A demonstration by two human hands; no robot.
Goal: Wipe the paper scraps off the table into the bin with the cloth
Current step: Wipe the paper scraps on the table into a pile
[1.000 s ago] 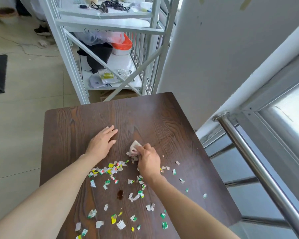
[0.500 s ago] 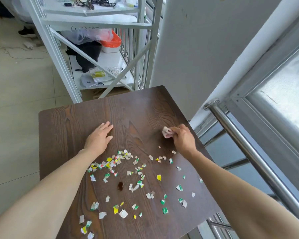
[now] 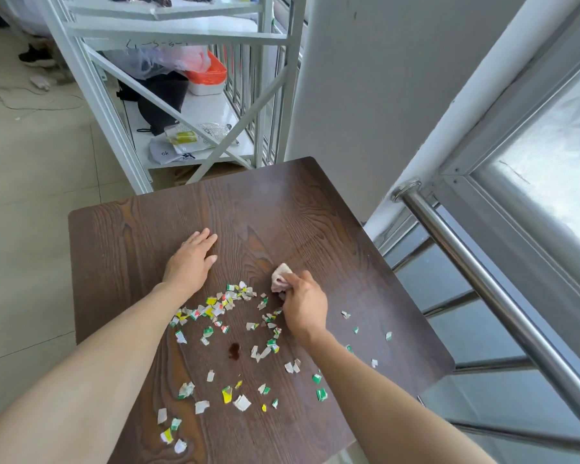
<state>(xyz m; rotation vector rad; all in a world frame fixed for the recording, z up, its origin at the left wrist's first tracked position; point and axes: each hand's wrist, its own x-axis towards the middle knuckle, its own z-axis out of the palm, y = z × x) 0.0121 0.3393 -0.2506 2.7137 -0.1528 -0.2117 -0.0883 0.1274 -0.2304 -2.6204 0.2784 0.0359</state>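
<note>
Several small white, green and yellow paper scraps (image 3: 215,309) lie scattered over the near half of a dark wooden table (image 3: 121,236). My right hand (image 3: 303,304) is closed around a small pale pink cloth (image 3: 280,277), pressed on the tabletop at the right end of the scrap pile. My left hand (image 3: 191,259) lies flat, palm down, on the table just beyond the scraps, holding nothing. No bin is in view.
A small dark stain (image 3: 234,350) marks the table among the scraps. A white metal shelf rack (image 3: 168,105) with bags and boxes stands beyond the far edge. A steel handrail (image 3: 482,283) and window run along the right. Tiled floor lies to the left.
My right hand with the cloth swept from the right part of the table back left toward the middle, pushing scraps together. My left hand stayed flat in place.
</note>
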